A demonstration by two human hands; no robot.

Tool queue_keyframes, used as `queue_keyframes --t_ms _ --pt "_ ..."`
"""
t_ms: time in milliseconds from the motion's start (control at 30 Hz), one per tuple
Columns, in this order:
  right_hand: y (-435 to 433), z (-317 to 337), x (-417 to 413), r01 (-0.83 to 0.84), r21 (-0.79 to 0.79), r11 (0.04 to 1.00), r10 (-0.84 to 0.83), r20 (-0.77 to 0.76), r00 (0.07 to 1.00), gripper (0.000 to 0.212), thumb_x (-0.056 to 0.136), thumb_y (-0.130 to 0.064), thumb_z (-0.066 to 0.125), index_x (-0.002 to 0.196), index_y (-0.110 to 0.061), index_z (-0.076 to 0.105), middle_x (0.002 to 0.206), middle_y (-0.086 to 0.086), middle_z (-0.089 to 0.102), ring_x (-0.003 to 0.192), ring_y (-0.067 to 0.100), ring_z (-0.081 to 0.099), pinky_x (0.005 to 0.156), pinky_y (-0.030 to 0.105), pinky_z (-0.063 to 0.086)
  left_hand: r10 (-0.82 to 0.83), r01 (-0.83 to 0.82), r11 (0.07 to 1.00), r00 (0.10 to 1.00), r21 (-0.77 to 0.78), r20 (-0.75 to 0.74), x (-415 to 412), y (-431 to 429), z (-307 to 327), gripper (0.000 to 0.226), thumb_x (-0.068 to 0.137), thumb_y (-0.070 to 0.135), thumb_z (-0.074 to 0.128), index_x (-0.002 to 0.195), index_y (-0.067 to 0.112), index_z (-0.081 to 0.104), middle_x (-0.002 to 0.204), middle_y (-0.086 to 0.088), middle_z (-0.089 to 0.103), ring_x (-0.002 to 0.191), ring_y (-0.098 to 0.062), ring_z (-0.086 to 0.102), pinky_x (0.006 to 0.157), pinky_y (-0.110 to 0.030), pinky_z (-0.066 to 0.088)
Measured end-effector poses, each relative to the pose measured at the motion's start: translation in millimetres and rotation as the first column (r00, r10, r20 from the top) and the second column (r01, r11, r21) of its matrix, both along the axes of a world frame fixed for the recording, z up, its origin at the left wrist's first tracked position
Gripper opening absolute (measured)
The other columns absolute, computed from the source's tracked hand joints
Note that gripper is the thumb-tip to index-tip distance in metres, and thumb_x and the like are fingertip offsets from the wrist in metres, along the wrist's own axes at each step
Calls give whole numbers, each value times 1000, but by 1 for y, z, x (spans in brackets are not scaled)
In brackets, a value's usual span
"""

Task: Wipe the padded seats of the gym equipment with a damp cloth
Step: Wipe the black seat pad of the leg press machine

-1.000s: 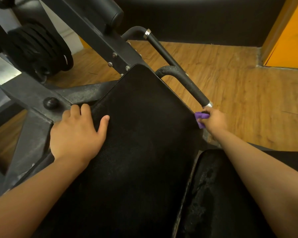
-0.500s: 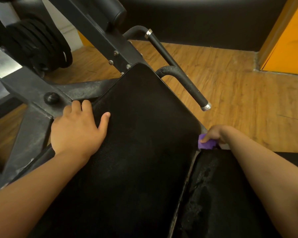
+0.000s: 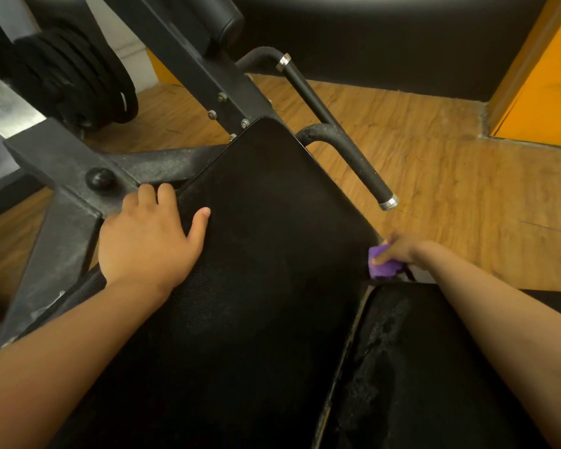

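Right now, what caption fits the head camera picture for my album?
Left hand rests on the black pad while the right hand holds a purple cloth at its edge.

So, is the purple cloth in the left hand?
No, the right hand holds the cloth at the pad's edge; the left hand rests bare on the pad.

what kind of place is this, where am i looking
Most likely a gym. A stack of black weight plates hangs on a heavy steel machine frame, which carries a black padded seat with a handle bar beside it.
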State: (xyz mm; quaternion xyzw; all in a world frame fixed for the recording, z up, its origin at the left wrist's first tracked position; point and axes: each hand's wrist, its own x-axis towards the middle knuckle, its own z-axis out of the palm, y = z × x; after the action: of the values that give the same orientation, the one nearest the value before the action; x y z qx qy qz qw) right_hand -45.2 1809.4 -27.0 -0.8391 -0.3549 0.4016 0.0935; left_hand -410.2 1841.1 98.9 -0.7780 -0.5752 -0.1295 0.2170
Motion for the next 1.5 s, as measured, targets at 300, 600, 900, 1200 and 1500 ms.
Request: queue_keyframes --t_ms 300,600,900,1200,1500 --pt "-7 13 -21 -149 -162 976 156 29 987 49 84 -26 72 124 -5 53 118 13 57 106 25 57 80 33 50 2 -2 1000 1000 -2 -7 0 1 -1 55 94 54 38 101 1 51 98 -22 55 87 -40 55 57 -37 30" --pt "-19 20 -57 -237 -73 969 248 264 932 48 77 -31 77 116 -12 55 108 6 60 100 22 59 84 33 51 34 -34 999 999 -9 -10 1 1 0 56 94 54 37 105 1 52 102 -22 56 90 -39 56 59 -38 31" --pt "-8 66 -128 -250 275 928 187 238 953 23 74 -34 77 82 -22 60 83 0 65 81 16 64 71 32 55 43 -43 999 999 -32 10 2 1 0 57 95 55 36 109 2 53 104 -20 57 91 -38 56 62 -40 33" --pt "5 125 -213 -290 490 822 215 205 955 24 82 -36 72 95 -20 61 88 1 63 81 18 63 66 30 50 65 -64 997 998 -53 22 2 -1 2 53 98 51 29 114 6 53 110 -17 57 97 -34 56 62 -37 32" --pt "-95 105 -255 -589 330 738 539 237 808 14 86 -24 65 97 -25 57 86 -2 68 83 16 66 83 40 53 -40 74 992 953 -104 299 -13 -17 9 39 99 36 42 120 8 57 114 -14 60 107 -31 54 83 -43 45"
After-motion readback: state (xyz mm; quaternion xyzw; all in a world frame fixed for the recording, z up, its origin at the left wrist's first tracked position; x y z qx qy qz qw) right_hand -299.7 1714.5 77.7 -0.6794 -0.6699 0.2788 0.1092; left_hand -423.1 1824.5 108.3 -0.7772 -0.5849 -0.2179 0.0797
